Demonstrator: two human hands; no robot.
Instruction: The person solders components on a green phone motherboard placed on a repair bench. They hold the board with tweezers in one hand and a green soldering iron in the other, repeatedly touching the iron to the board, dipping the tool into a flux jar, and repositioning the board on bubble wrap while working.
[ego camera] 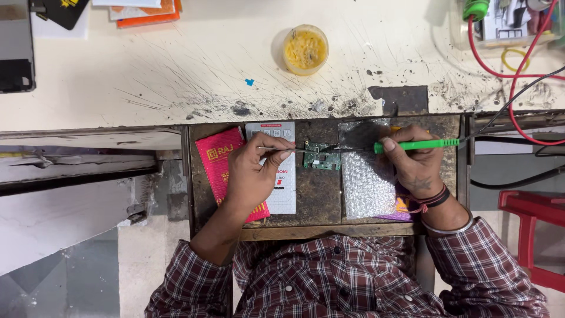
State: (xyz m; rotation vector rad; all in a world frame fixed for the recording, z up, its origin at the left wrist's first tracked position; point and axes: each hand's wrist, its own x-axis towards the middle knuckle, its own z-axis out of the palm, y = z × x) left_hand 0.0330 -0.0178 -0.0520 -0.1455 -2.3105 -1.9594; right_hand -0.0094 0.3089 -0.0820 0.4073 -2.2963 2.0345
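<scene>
A small green circuit board (322, 156) lies on the dark worn board of a pulled-out drawer (318, 194). My left hand (253, 174) pinches thin metal tweezers (294, 149) whose tips reach the circuit board's left edge. My right hand (415, 162) grips a green-handled soldering iron (415, 143), its tip pointing left at the circuit board's top right. A sheet of bubble wrap (368, 179) lies under my right hand. A pink packet (220, 162) and a white card (282, 182) lie under my left hand.
A round tub of yellow paste (305, 49) stands on the scratched cream bench top (206, 65). Red and black cables (518, 76) run from a box at the top right. A red stool (532, 235) stands at the right. Orange papers lie at the top left.
</scene>
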